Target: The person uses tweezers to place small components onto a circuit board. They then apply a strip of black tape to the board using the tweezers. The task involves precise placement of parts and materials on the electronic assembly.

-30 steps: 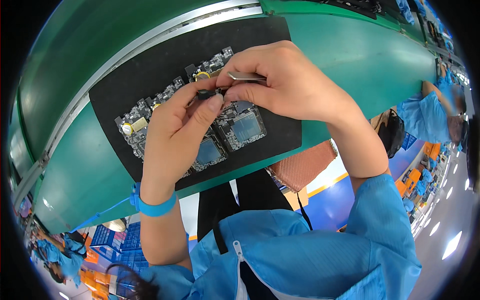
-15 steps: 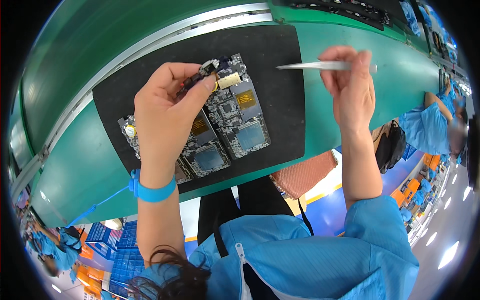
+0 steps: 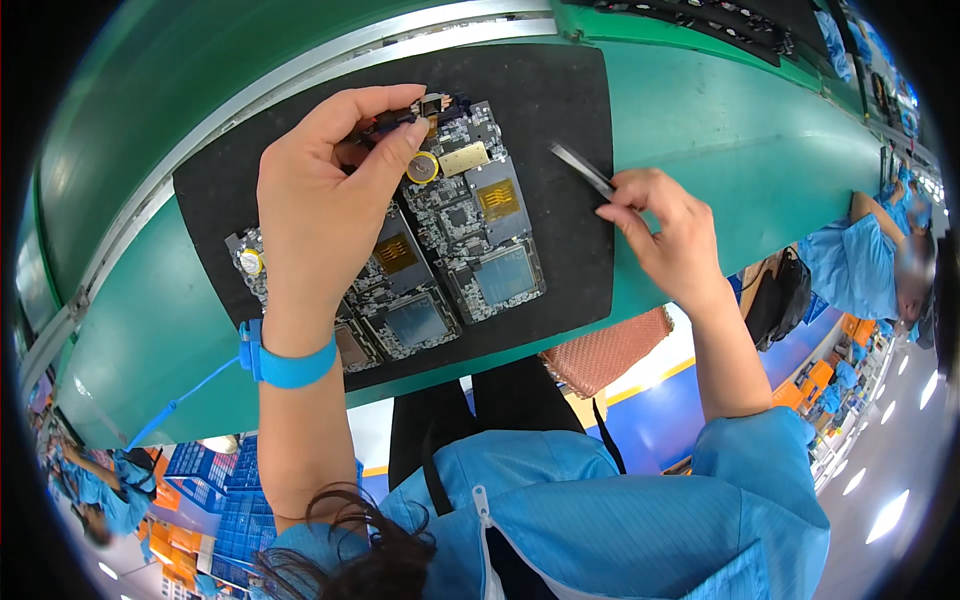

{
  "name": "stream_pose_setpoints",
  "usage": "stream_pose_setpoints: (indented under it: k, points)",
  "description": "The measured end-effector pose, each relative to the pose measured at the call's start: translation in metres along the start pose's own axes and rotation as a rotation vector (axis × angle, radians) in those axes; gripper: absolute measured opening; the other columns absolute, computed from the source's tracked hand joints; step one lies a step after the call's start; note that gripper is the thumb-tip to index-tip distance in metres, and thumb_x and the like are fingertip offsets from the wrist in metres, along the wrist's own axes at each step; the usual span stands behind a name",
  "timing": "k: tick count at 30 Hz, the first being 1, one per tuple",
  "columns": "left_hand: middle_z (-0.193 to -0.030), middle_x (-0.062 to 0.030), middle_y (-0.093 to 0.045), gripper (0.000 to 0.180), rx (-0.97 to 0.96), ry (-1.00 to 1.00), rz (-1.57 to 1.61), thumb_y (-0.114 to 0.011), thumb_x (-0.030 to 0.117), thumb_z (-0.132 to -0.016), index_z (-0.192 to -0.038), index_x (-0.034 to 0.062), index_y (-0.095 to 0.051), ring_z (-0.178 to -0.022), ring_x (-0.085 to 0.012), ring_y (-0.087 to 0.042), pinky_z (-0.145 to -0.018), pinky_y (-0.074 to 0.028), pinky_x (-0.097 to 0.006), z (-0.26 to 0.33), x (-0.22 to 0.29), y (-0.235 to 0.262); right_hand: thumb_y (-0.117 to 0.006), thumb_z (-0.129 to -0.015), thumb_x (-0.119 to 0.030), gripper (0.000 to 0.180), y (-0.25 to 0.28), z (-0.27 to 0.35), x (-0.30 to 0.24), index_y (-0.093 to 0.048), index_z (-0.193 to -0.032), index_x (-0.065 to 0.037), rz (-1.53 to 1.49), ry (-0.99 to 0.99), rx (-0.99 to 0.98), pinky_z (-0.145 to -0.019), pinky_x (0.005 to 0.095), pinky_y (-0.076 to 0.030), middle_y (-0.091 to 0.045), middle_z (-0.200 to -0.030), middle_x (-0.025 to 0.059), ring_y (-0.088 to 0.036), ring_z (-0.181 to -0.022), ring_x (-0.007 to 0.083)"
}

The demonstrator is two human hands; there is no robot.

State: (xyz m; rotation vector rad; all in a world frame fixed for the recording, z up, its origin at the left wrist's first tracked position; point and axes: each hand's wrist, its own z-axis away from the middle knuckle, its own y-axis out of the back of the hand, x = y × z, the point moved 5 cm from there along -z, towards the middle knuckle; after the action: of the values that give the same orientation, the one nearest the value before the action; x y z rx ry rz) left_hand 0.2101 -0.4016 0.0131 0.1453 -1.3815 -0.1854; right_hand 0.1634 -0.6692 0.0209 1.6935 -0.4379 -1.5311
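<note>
My left hand [image 3: 330, 190], with a blue wrist strap [image 3: 297, 365] on its wrist, pinches a small dark electronic module [image 3: 431, 105] between thumb and fingers. The module is over the top end of a circuit board [image 3: 458, 216], and fingers hide part of it; I cannot tell whether it touches the board. Just below the thumb tip sits a round coin cell [image 3: 423, 167] with a yellow edge. My right hand [image 3: 665, 225] is closed on metal tweezers [image 3: 582, 170], whose tips point up and left over the mat, apart from the boards.
Under the boards lies a black mat [image 3: 565, 250] on a green bench [image 3: 690, 110]. Further circuit boards [image 3: 415, 318] lie left of the first, partly beneath my left forearm. A metal rail [image 3: 300, 75] runs along the far side. A blue cord [image 3: 190, 402] trails from the strap.
My right hand has come down and left, turning the tweezers so that they slant. My left hand has shifted slightly up and left with the module, and the coin cell shows more fully.
</note>
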Motion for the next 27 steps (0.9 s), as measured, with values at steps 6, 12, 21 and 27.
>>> stream_pose_setpoints:
  k: [6,12,21,27]
  points:
    - [-0.080,0.0005,-0.069,0.021,0.023,-0.037,-0.042,-0.075,0.004,-0.084,-0.106,0.0035,-0.075,-0.066,-0.0036,-0.054,-0.059,-0.042,-0.020,-0.003,-0.007,-0.003,-0.067,-0.086,0.001,0.019,0.003,-0.034,-0.024,-0.059,-0.103,-0.004,0.202,0.044,0.037,-0.066,0.0423,-0.053,-0.067,-0.092,0.0141,-0.066,-0.080,0.0361]
    - [-0.077,0.0007,-0.067,0.019,0.026,-0.040,-0.080,-0.076,0.003,-0.084,-0.103,0.0023,-0.075,-0.067,-0.0040,-0.054,-0.060,-0.043,-0.020,-0.005,-0.009,-0.002,-0.069,-0.089,-0.012,0.012,-0.008,-0.055,-0.032,-0.060,-0.095,-0.006,0.134,0.153,0.017,-0.062,0.0411,-0.051,-0.067,-0.088,0.0099,-0.065,-0.077,0.0337]
    - [-0.078,0.0003,-0.068,0.019,0.026,-0.045,-0.058,-0.076,0.001,-0.082,-0.101,0.0012,-0.075,-0.068,-0.0044,-0.055,-0.062,-0.045,-0.020,-0.005,-0.010,-0.002,-0.077,-0.081,-0.027,0.020,-0.016,-0.080,-0.037,-0.066,-0.085,-0.011,0.250,0.332,0.137,-0.057,0.0364,-0.049,-0.064,-0.076,0.0025,-0.064,-0.068,0.0253]
    - [-0.079,-0.0001,-0.069,0.019,0.038,-0.018,-0.059,-0.075,0.001,-0.082,-0.101,0.0012,-0.075,-0.068,-0.0046,-0.056,-0.062,-0.046,-0.021,-0.003,-0.008,-0.001,-0.079,-0.078,-0.029,0.022,-0.012,-0.085,-0.038,-0.066,-0.081,-0.012,0.291,0.407,0.150,-0.058,0.0349,-0.049,-0.063,-0.073,0.0010,-0.062,-0.066,0.0233]
